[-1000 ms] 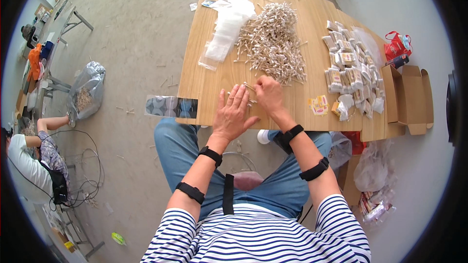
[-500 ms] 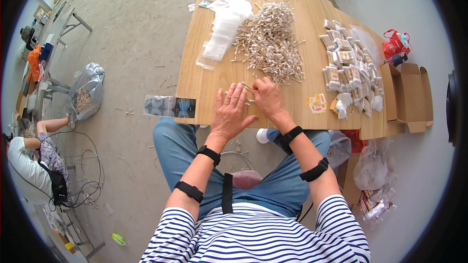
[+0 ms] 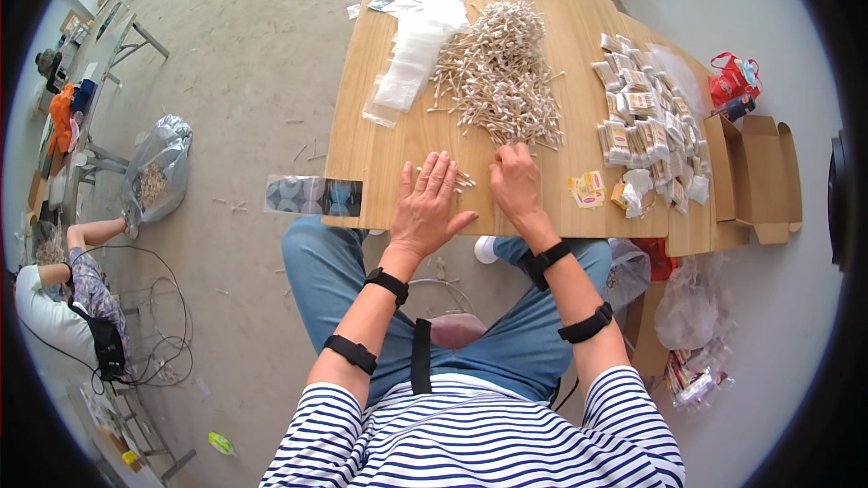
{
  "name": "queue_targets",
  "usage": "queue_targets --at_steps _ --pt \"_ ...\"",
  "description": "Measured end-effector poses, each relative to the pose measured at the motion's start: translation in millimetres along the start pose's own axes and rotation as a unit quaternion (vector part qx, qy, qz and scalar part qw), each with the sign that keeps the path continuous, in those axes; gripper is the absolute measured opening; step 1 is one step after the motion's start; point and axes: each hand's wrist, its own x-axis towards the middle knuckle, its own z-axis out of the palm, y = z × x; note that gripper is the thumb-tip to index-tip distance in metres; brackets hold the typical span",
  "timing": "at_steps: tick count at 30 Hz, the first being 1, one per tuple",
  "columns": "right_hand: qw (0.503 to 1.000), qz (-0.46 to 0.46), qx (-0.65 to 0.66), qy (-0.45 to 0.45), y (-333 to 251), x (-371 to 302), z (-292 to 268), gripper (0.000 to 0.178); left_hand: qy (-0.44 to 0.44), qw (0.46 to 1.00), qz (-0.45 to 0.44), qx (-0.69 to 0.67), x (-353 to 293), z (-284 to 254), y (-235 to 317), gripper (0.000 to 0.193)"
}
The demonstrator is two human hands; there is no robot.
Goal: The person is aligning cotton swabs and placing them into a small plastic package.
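Wooden tabletop (image 3: 380, 163) serves as a sorting bench: the left hand (image 3: 425, 203) lies flat, fingers spread, beside a few loose sticks (image 3: 461, 181), while the right hand (image 3: 515, 183), fingers curled, reaches the near edge of the stick pile (image 3: 497, 72); whether it pinches any is unclear. Clear bags (image 3: 411, 54) lie beyond; an open cardboard box (image 3: 755, 181) stands right, contents hidden.
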Motion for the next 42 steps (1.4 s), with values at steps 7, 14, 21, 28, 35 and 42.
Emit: queue_targets --at_steps 7,14,21,28,35,42 --pt "0.999 -0.005 0.028 -0.033 -17 -21 9 0.005 0.002 1.000 0.006 0.005 2 2 0 0.089" --pt "0.994 0.001 0.106 -0.022 -25 -11 15 0.003 -0.002 1.000 -0.003 -0.002 1 2 0 0.091" --pt "0.998 -0.013 0.035 -0.043 -30 -1 19 0.006 0.004 1.000 -0.010 -0.010 1 3 0 0.090" --pt "0.992 -0.050 0.079 -0.089 -29 -8 14 0.006 0.012 1.000 -0.008 0.003 1 3 -2 0.091" --pt "0.996 -0.071 0.007 -0.050 -47 48 20 0.012 0.007 1.000 -0.007 0.007 -3 3 -2 0.090" --pt "0.994 -0.041 -0.063 -0.080 -59 83 44 0.018 0.011 1.000 0.000 -0.011 2 6 2 0.091"
